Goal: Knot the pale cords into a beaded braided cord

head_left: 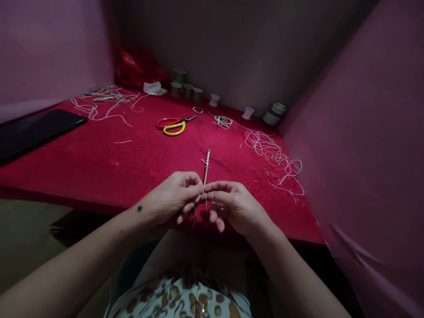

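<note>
A thin braided cord (207, 162), white toward its far end and pale green nearer me, points away over the red cloth. My left hand (181, 193) pinches its near end between thumb and forefinger. From the other side, my right hand (231, 201) closes its thumb and forefinger on the same spot, where loose strands (206, 201) come out. The strands hang down between both hands past the table's front edge. The exact knot at the fingertips is too small to make out.
Scissors (175, 125) with red and yellow handles lie beyond my hands. Tangled thread (265, 145) spreads at right, more thread (109, 99) at back left. Spools (188, 90), a lidded jar (274, 114) and a red bag (132, 70) line the back. A black flat object (43, 130) lies left.
</note>
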A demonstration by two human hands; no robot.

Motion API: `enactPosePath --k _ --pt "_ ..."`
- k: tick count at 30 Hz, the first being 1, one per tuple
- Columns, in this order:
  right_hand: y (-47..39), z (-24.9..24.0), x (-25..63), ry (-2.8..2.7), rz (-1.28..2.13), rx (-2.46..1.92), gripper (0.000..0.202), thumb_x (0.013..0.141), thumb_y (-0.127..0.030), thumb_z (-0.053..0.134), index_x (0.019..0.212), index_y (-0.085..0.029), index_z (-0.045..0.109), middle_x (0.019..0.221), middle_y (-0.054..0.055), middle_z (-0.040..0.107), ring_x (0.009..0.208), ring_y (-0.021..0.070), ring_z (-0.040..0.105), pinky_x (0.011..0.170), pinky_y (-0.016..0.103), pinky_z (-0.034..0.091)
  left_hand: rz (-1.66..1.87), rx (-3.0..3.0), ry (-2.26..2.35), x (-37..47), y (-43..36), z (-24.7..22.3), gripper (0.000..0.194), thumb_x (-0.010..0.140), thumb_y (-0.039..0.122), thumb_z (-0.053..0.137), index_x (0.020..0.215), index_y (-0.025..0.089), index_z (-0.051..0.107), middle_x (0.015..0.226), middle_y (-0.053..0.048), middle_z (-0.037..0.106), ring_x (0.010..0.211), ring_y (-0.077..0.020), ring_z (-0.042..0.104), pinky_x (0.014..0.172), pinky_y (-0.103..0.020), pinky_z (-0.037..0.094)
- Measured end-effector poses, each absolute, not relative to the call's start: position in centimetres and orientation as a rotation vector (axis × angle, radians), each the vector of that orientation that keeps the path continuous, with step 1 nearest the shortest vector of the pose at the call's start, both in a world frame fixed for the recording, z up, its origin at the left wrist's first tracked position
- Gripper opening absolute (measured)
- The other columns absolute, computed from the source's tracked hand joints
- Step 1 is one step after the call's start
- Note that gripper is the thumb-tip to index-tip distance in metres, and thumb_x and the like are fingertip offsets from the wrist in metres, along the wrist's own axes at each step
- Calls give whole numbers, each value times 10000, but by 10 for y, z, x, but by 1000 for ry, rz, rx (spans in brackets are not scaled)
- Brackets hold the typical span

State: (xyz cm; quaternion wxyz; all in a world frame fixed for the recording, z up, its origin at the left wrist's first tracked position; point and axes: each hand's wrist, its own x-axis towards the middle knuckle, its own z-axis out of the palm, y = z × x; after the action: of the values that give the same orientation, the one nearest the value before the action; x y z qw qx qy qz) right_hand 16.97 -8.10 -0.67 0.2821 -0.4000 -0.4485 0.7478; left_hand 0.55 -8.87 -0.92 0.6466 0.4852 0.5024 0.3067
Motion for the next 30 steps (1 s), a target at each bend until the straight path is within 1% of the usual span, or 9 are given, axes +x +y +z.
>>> enactPosePath --k 4,8,11,14,16,22,27,30 --pt "-74 -5 169 -1182 2113 -1037 178 747 -254 629 831 -100 596 713 46 640 395 93 561 308 185 440 685 1109 1135 5 -88 -7 224 835 355 534 687 196 481 359 101 416 246 -49 354 258 -148 299" --pt "-69 -5 165 -1179 2206 -1025 151 748 -248 607 776 -101 583 669 40 638 389 90 557 294 171 414 684 1111 1168 7 -89 -5 198 843 318 513 693 195 474 400 81 484 253 -47 366 257 -148 311" --pt "-68 -6 162 -1160 2142 -1108 117 743 -224 606 720 -127 545 574 -22 571 342 62 492 260 151 331 677 1115 1186 7 -91 -7 192 854 318 488 705 198 476 363 90 440 247 -59 370 257 -151 295" --pt "-68 -6 161 -1256 2025 -1228 186 765 -244 609 658 -158 482 489 -69 476 278 41 381 223 156 201 688 1088 1187 6 -91 -9 184 856 314 484 708 206 468 353 99 414 248 -66 371 263 -159 295" --pt "-68 -4 161 -1323 1958 -1293 229 781 -262 600 640 -174 443 466 -83 437 262 32 329 222 157 160 681 1084 1194 6 -91 -9 189 856 301 481 693 208 457 363 95 429 250 -70 383 265 -164 297" --pt "-66 2 161 -1338 1979 -1341 220 762 -254 609 669 -191 420 427 -106 362 270 30 283 240 153 147 633 1140 1289 10 -94 -3 210 885 253 413 681 210 436 345 86 440 251 -90 419 278 -173 300" --pt "-63 2 161 -1390 1980 -1370 189 792 -213 560 666 -191 421 405 -111 328 256 31 260 243 156 130 619 1161 1299 10 -96 0 217 891 225 398 677 207 432 340 85 446 251 -85 423 293 -167 316" --pt "-63 0 160 -1401 1974 -1359 201 800 -208 557 658 -193 417 401 -112 318 260 30 251 247 154 124 581 1135 1314 9 -95 2 217 890 221 402 680 198 453 337 63 487 236 -87 418 276 -165 302"
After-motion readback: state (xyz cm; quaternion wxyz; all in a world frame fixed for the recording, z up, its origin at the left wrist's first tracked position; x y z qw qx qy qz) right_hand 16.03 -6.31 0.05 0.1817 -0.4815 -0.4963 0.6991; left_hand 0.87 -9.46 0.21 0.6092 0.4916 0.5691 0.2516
